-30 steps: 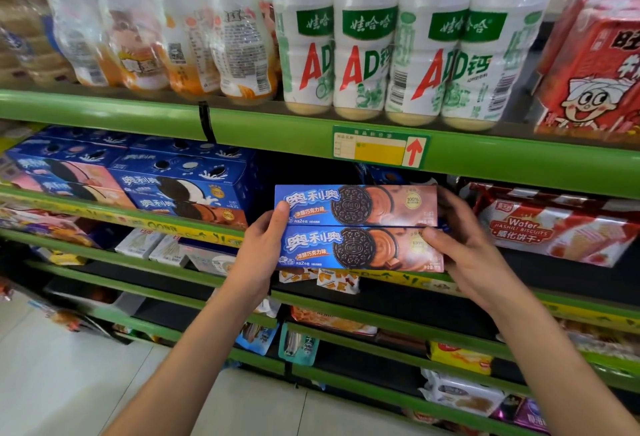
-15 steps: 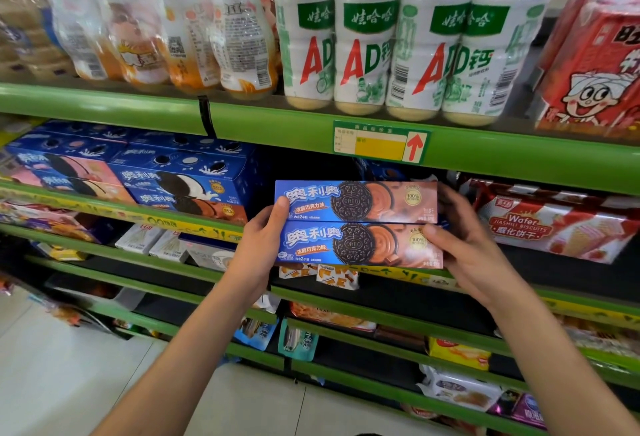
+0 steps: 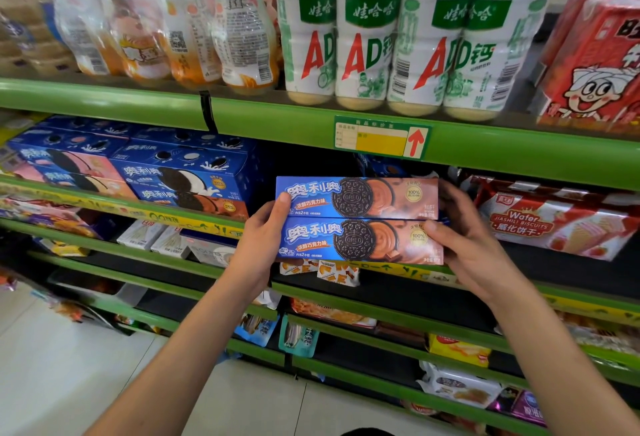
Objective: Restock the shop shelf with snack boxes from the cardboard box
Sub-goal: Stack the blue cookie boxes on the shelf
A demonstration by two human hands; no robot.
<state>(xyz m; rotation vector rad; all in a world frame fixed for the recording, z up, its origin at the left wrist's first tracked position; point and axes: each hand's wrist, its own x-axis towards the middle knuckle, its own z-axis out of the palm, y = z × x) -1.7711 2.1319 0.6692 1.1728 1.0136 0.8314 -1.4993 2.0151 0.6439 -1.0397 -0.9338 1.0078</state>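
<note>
Green-edged shop shelves [image 3: 277, 117] fill the head view, tier above tier, with pale floor tiles [image 3: 52, 366] at lower left. On the top tier stand white AD calcium milk bottles [image 3: 363, 51], shrink-wrapped packs of small orange drink bottles [image 3: 156, 30] to their left and a red carton pack with a cartoon face [image 3: 595, 55] to their right. A yellow and green price tag with a red arrow [image 3: 382, 138] is fixed to that tier's front edge.

One tier down, large blue Oreo cartons [image 3: 180, 176] sit at left and a strawberry wafer biscuit packet [image 3: 554, 224] lies at right. Between them, at the front of a dark gap in this tier, two slim blue and brown Oreo chocolate boxes are held stacked flat, the upper box [image 3: 356, 196] lying directly on the lower box [image 3: 360, 240], long sides level with the shelf edge.

The left hand [image 3: 263, 245] clasps the stack's left end, thumb across the upper box's front. The right hand [image 3: 467, 241] clasps the right end, thumb on the lower box's front, fingers curled behind. Both grips are pressed onto the boxes.

Lower tiers carry small snack packets [image 3: 298, 335] and yellow bags [image 3: 457, 349].
</note>
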